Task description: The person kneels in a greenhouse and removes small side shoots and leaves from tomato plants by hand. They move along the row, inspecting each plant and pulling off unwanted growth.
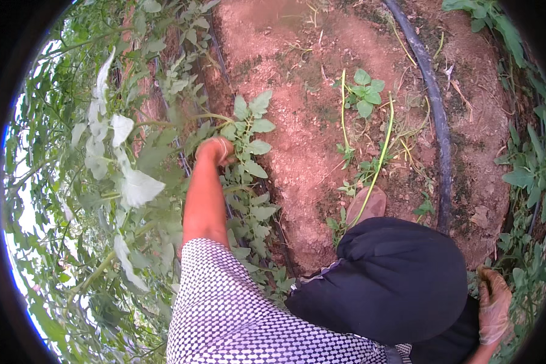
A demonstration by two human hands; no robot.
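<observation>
My left hand (216,150), in a thin clear glove, reaches in among the tomato plant leaves (250,132) left of the soil path. Leaves and the hand's own back hide its fingers, so a hold on a stem cannot be made out. My right hand (493,305), also in a clear glove, hangs beside my dark-clothed knee at the lower right, fingers bent downward, with no object visible in it. Cut green shoots (382,150) lie on the reddish soil (300,123) in front of my shoe (368,202).
A black irrigation pipe (437,109) runs along the path on the right. Dense tomato foliage (95,273) fills the left side, with thin dark drip lines (218,50) at its foot. More plants (528,175) line the right edge.
</observation>
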